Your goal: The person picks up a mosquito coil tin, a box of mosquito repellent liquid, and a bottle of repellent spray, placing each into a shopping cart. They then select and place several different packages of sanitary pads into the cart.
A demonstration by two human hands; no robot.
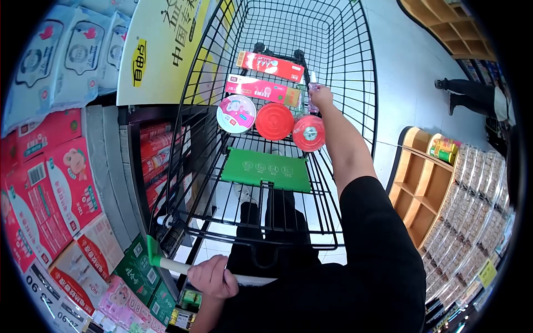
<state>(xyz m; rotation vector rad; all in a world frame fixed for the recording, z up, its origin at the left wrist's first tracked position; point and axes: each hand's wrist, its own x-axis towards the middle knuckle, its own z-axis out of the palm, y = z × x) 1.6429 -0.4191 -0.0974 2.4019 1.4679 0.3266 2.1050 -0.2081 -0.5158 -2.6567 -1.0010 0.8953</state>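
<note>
While the left hand (214, 276) curls around the cart handle (173, 266) at near left, a green flap (266, 170) lies beyond it, then a row of three round tins (275, 121). Just past the rightmost tin, the right hand (321, 97), nearer to it, grasps a small bottle (313, 106) at its palm's left, long axis running near to far, white tip (313, 76) farthest. Two long boxes (258, 89) lie crosswise to its left.

Pale blue packs (80, 55) upper left, printed sign (156, 58) beside them, pink boxes (58, 186) below — wooden shelving (423, 177) at right
</note>
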